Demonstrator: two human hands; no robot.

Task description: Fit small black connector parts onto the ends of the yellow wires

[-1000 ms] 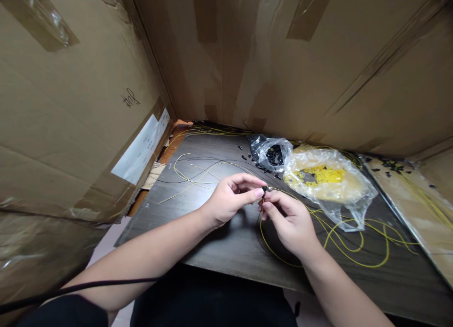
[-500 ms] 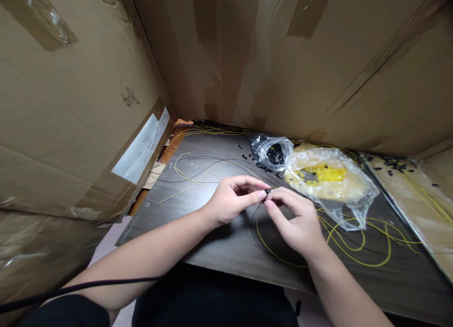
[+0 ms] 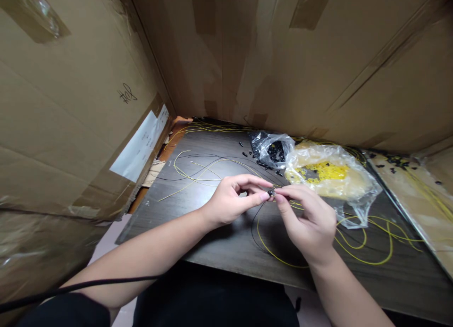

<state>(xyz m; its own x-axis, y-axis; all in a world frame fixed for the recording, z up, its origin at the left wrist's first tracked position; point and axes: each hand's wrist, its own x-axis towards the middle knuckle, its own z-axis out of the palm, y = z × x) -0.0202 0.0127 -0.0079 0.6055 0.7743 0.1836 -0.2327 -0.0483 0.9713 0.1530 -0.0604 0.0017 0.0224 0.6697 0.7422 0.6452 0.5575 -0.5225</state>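
Observation:
Over the middle of the dark table (image 3: pixel 219 247), my left hand (image 3: pixel 235 199) pinches a small black part (image 3: pixel 271 193) between thumb and fingertips. Facing it, my right hand (image 3: pixel 307 218) has thumb and forefinger closed at the right side of the same part, where a tiny pale piece seems to show. A thin black wire (image 3: pixel 252 228) hangs below the fingers. A yellow wire (image 3: pixel 271 256) curves over the table under my right hand. The exact kind of the black part is too small to make out.
Behind my hands lie a clear bag with black parts (image 3: pixel 276 152) and a clear bag with yellow parts (image 3: pixel 327 171). Loose black pieces (image 3: pixel 244 154) and yellow wires (image 3: pixel 375 261) are scattered about. Cardboard walls (image 3: pixel 240 58) stand at the back and left.
My right hand has shifted slightly to the right and turned a little. The black part between the fingertips shows more clearly. My left hand has hardly moved.

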